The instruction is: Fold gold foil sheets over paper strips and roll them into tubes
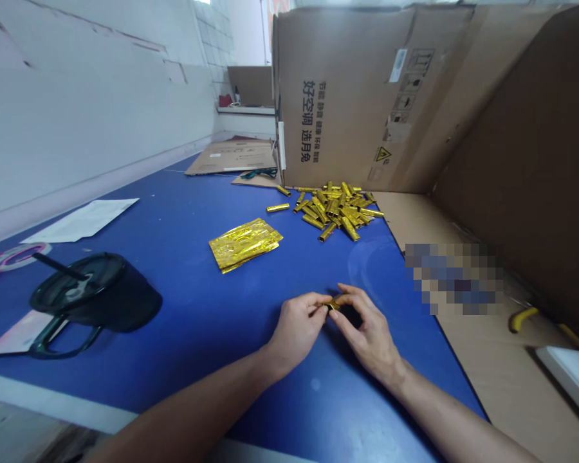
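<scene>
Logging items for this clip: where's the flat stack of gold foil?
In the head view, the foil stack lies on the blue tabletop, left of the heap of gold rolls.

Blue tabletop (197,347), heaped gold foil tubes (335,209), flat gold foil packets (244,244), black mug (101,292), white paper (82,220)

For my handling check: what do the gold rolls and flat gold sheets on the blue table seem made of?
The gold rolls look like thin metallic foil: bright, crinkled highlights. The flat gold sheets look like the same foil, creased. Any backing can't be told.
</scene>
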### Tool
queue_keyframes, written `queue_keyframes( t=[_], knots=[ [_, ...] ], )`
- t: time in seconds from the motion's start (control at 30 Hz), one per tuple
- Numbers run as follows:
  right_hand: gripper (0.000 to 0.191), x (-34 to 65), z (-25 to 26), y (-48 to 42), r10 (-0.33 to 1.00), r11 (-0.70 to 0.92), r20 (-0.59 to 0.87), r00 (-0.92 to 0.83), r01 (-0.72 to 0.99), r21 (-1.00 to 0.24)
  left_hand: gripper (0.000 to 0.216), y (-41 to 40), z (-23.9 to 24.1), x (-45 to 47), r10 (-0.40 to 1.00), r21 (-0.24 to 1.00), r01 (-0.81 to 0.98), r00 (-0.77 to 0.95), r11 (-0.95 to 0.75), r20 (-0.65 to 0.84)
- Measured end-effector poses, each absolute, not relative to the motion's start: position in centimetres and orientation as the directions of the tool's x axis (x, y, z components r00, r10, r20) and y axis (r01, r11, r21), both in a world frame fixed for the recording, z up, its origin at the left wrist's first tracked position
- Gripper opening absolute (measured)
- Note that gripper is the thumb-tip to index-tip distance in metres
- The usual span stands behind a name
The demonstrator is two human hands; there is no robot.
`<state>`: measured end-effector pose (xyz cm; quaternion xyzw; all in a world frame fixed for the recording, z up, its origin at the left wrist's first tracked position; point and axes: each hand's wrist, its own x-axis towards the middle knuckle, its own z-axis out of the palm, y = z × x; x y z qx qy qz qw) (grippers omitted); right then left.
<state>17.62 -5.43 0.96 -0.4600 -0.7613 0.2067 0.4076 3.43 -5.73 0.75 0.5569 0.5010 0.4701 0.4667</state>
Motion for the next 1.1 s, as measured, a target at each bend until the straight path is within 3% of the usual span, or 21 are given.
queue_keyframes(
  t=[0.6, 0.73, 0.87, 1.1],
  knots=[
    [0.017, 17.5, 1.1, -5.7, 0.862, 0.479, 0.446, -0.241, 0.676, -0.560, 0.018, -5.9, 0.6, 3.4, 0.991, 0.963, 0.234, 0.052, -0.134, 0.125],
    [0.018, 17.7, 0.7, -5.2, 0.882, 0.455, 0.423, -0.209, 0.613, -0.646, 0.022, -6.1, 0.8, 3.3, 0.972, 0.925, 0.299, 0.091, -0.235, 0.217],
    [0.037, 18.1, 0.1, -4.7, 0.931, 0.364, 0.314, -0.184, 0.476, -0.801, 0.024, -6.2, 1.0, 3.2, 0.953, 0.882, 0.359, 0.107, -0.304, 0.285],
    [0.024, 18.3, 0.5, -4.4, 0.955, 0.261, 0.195, -0.222, 0.319, -0.911, 0.018, -5.8, 0.5, 3.3, 0.984, 0.994, 0.047, 0.153, -0.099, 0.090]
  ],
)
